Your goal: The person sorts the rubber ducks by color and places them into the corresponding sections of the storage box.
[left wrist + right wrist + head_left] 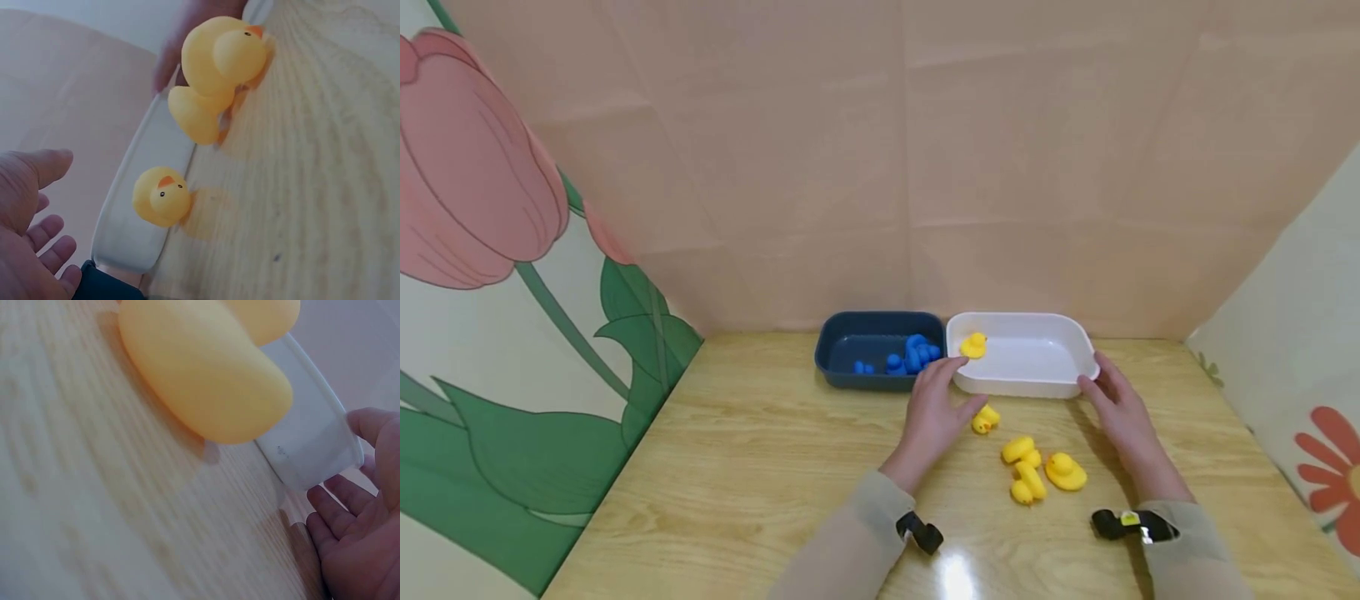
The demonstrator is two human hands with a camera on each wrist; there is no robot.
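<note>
My right hand [1123, 412] is at the right end of a white tray [1022, 389], with the thumb on the rim and fingers round the corner. Close to the tray's left front corner is my left hand [934, 417], fingers relaxed and nothing in them. One yellow rubber duck [973, 345] sits inside the tray at its left. Several more lie on the table in front, among them a tipped duck [985, 419] near my left thumb and an upright duck [1066, 472]. In the right wrist view a large yellow duck [206, 375] partly covers the tray.
A dark blue tray [842, 382] stands against the white one on its left, with several small blue figures [917, 354] inside. The wooden table [737, 467] ends at a beige backdrop [790, 208]. Flower-painted walls [632, 400] flank it on both sides.
</note>
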